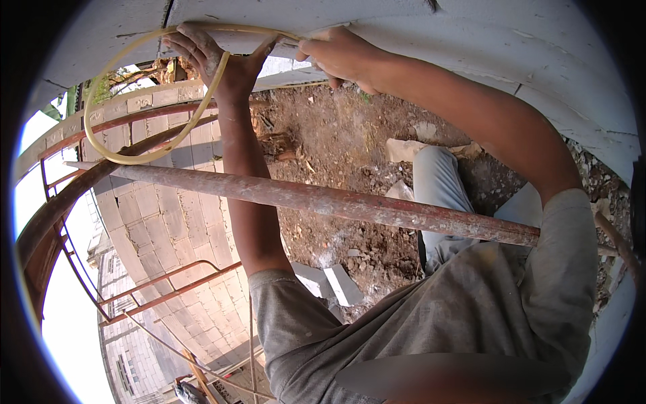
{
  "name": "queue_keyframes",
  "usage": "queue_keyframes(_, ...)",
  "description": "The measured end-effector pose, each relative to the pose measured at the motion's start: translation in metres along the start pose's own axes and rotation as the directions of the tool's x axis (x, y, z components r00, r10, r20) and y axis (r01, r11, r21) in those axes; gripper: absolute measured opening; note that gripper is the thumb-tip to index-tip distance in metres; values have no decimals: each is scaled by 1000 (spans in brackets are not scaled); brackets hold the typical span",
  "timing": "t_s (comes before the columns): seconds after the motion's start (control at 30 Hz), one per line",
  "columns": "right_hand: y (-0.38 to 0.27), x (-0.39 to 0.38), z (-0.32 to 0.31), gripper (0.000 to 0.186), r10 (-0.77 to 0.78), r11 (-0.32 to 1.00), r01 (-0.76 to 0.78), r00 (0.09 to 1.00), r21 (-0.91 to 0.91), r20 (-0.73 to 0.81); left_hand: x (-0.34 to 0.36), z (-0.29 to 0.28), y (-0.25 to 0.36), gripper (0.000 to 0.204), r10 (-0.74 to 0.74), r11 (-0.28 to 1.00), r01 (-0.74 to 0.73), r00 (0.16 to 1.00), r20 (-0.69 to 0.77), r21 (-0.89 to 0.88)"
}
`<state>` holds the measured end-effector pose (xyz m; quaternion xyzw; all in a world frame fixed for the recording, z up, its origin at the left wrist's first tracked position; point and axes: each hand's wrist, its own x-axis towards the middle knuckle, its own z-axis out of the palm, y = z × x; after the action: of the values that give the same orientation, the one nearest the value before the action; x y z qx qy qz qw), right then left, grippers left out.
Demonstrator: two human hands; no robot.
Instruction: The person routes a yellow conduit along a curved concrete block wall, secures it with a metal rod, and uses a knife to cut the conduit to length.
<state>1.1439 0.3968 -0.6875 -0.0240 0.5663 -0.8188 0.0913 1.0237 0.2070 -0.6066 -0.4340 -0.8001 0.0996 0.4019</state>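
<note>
One left hand (225, 71) and one right hand (343, 57), making two. One yellow hose (88, 121), bent into one loop. One thick paint-spotted pole (336, 203) across the middle. One grey shirt (431, 303), with two short sleeves (286, 303). One trouser leg (441, 176) in view. At least two pale slabs (344, 284) on the ground. Wall blocks (155, 222) too many to count.

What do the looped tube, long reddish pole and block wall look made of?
Tube: probably flexible plastic, smooth and semi-clear yellow; it bends in an even loop.
Pole: likely steel, its straight round length blotched with worn reddish paint or rust.
Block wall: seemingly concrete or similar masonry, matte and pale, with rough joints between blocks.
</note>
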Motion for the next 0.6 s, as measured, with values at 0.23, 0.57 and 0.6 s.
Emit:
queue_keyframes(0.23, -2, 1, 3, 44, 8, 1000, -7, 1000, 14, -12, 0, -3, 2, 156, -31, 998, 29, 999, 38, 47)
queue_keyframes(0.57, 0, 5, 2, 42, -14, 1000, 14, 1000, 4, -28, 1, 0, -1, 161, -31, 999, 30, 998, 49, 13)
queue_keyframes(0.6, 0, 6, 1, 41, -16, 1000, 16, 1000, 9, -17, 1, 0, -2, 161, -22, 1000, 22, 999, 41, 10)
